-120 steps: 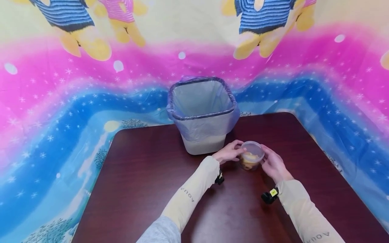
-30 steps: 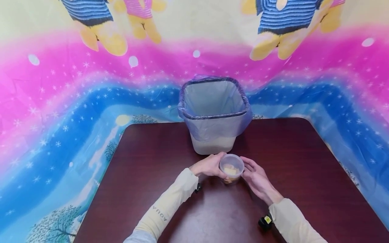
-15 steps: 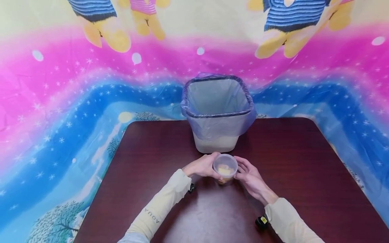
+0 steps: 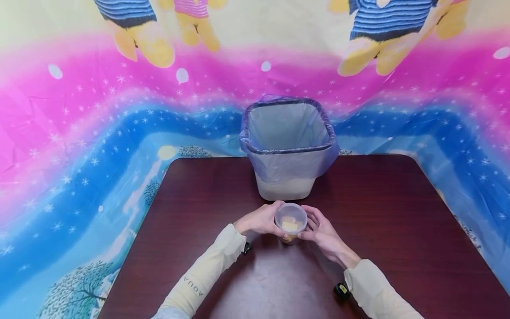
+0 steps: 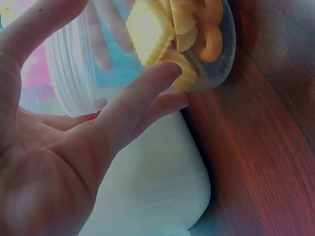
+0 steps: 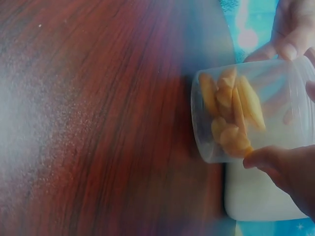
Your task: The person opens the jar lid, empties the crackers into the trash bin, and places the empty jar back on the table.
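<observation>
Tub point(image 4: 291, 220) of crackers point(image 5: 170, 29) now slightly nearer table point(image 4: 398, 212) front edge than a second ago, drawn back from bin point(image 4: 287, 146). Left hand point(image 4: 260, 220) and right hand point(image 4: 323, 231) curled round tub walls, cupping both sides. Lid on. Bare wood open both sides; bin close behind.

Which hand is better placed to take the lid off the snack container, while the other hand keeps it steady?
Probably the right hand: its fingertips sit at the lid rim of the container. The left hand wraps around the container's side, so it looks better suited to steadying it on the table.
</observation>
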Action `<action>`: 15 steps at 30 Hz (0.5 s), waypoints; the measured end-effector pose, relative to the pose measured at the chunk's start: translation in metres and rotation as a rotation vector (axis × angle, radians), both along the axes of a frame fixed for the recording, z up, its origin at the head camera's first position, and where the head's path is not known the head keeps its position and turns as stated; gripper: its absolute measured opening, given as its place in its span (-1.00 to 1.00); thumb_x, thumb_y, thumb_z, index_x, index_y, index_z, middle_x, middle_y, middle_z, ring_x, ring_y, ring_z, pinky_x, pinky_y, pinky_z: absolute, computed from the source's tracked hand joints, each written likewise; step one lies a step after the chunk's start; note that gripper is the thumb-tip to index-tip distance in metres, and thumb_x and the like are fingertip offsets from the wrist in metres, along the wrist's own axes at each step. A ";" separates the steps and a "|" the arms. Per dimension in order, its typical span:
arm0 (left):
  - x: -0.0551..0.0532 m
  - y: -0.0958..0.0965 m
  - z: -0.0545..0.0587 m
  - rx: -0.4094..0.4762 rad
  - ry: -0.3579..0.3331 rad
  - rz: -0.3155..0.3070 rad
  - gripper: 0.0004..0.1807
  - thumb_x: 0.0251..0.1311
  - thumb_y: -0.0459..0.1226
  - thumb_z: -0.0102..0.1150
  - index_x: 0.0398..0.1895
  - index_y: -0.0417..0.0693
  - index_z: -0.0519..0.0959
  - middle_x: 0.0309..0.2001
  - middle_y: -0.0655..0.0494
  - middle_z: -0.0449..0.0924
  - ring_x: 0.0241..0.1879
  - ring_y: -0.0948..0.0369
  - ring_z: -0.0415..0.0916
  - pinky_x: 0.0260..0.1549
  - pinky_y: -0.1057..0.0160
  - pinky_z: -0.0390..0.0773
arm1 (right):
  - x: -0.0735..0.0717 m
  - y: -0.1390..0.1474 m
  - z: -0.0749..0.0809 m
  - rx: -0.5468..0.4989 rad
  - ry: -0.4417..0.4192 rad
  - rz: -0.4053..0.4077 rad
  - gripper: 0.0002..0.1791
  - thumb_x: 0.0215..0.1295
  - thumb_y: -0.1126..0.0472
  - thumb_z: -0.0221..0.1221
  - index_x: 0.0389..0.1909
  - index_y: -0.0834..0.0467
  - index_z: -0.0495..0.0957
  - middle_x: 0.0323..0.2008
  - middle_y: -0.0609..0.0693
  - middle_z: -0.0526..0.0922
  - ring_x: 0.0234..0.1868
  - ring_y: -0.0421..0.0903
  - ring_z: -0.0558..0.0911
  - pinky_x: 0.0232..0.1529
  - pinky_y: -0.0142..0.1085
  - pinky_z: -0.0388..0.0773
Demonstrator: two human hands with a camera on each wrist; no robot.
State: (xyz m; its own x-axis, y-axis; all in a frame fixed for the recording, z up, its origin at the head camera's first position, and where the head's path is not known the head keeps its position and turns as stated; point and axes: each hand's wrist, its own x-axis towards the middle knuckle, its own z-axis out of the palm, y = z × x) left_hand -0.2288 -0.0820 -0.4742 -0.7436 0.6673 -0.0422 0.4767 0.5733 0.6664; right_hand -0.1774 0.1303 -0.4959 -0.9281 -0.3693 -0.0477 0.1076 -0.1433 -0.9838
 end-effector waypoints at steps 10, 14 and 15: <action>0.004 -0.004 -0.002 -0.012 0.013 -0.002 -0.14 -0.37 -0.03 0.45 0.08 -0.12 0.28 -0.10 0.02 0.53 -0.14 0.20 0.49 -0.17 0.42 0.41 | 0.001 -0.006 -0.002 0.042 0.035 0.041 -0.04 -0.19 0.58 0.21 0.28 0.23 -0.04 0.32 0.22 0.03 0.36 0.11 -0.01 0.29 0.01 -0.13; 0.004 -0.006 -0.003 -0.017 0.020 -0.001 -0.13 -0.38 -0.03 0.46 0.08 -0.11 0.28 -0.09 0.02 0.52 -0.13 0.20 0.49 -0.16 0.41 0.41 | 0.001 -0.007 -0.003 0.033 0.068 0.076 -0.01 -0.21 0.60 0.21 0.29 0.24 -0.08 0.33 0.24 -0.01 0.36 0.14 -0.04 0.27 0.03 -0.07; 0.004 -0.006 -0.002 -0.016 0.016 -0.001 -0.13 -0.37 -0.04 0.46 0.09 -0.12 0.27 -0.08 0.01 0.52 -0.12 0.19 0.49 -0.15 0.41 0.40 | 0.000 -0.008 -0.004 0.036 0.078 0.084 0.00 -0.21 0.61 0.21 0.29 0.25 -0.09 0.33 0.25 -0.02 0.36 0.15 -0.05 0.26 0.03 -0.04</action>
